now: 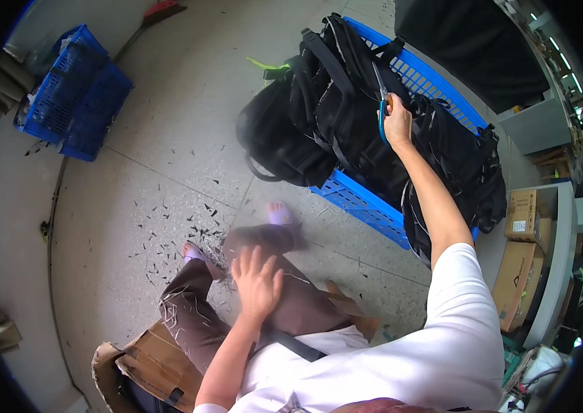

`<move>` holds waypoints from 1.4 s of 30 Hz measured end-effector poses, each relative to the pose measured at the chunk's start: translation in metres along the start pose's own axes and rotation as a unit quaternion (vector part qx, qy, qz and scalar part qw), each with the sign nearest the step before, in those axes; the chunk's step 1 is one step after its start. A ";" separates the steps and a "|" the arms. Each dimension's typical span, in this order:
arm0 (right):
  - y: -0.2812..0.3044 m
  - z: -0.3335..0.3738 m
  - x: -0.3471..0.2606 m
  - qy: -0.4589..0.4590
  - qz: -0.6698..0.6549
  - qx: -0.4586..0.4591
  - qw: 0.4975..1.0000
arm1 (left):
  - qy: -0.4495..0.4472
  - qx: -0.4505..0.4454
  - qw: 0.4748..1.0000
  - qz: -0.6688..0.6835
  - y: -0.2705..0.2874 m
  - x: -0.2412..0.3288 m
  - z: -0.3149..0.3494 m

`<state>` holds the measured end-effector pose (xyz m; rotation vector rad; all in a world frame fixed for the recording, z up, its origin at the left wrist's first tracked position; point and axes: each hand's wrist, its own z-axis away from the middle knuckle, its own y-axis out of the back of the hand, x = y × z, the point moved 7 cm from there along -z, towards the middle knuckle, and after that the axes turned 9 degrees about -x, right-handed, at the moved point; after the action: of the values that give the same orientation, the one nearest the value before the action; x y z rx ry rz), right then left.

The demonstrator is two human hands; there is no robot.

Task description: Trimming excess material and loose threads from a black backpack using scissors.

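Note:
My right hand (pixel 397 122) is closed round the handles of a pair of scissors (pixel 381 103), teal at the grip, with the blades pointing away from me. It is over black backpacks (pixel 336 96) heaped in a blue plastic basket (pixel 367 213). One backpack, with a bright green strip (pixel 267 65), hangs over the basket's left side. My left hand (pixel 255 282) is spread flat over my brown trouser leg (pixel 305 303), holding nothing. Whether its palm touches the cloth I cannot tell. Pale thread ends cling to my other trouser leg (pixel 188 303).
Black scraps (pixel 198 230) litter the floor by my feet. At the far left stand blue crates (pixel 71 96); a cable (pixel 54 206) runs along that wall. Cardboard boxes (pixel 518 275) sit on a shelf to the right. A torn carton (pixel 157 365) is at my lower left.

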<state>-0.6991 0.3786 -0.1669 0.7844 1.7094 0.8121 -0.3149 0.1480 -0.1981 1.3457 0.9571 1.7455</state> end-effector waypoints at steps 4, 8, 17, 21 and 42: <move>-0.053 -0.051 0.013 0.073 0.072 -0.015 0.995 | 0.069 0.005 0.998 0.004 0.003 -0.021 -0.020; -0.098 -0.085 0.038 0.079 0.199 -0.065 0.975 | 0.094 -0.011 0.995 0.025 0.006 -0.024 -0.027; -0.090 -0.101 0.026 0.090 0.333 -0.029 0.938 | 0.102 -0.021 0.994 0.042 0.009 -0.025 -0.037; -0.015 -0.075 -0.040 0.077 0.153 0.023 0.985 | 0.090 -0.014 0.995 0.034 0.010 -0.024 -0.040; 0.062 0.325 -0.378 0.371 -0.401 -0.183 0.817 | 0.082 0.039 0.899 0.429 0.255 -0.053 0.005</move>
<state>-0.2866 0.1502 0.0058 -0.6181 2.1810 0.8276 -0.3259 -0.0163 0.0034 1.8651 0.5255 2.5166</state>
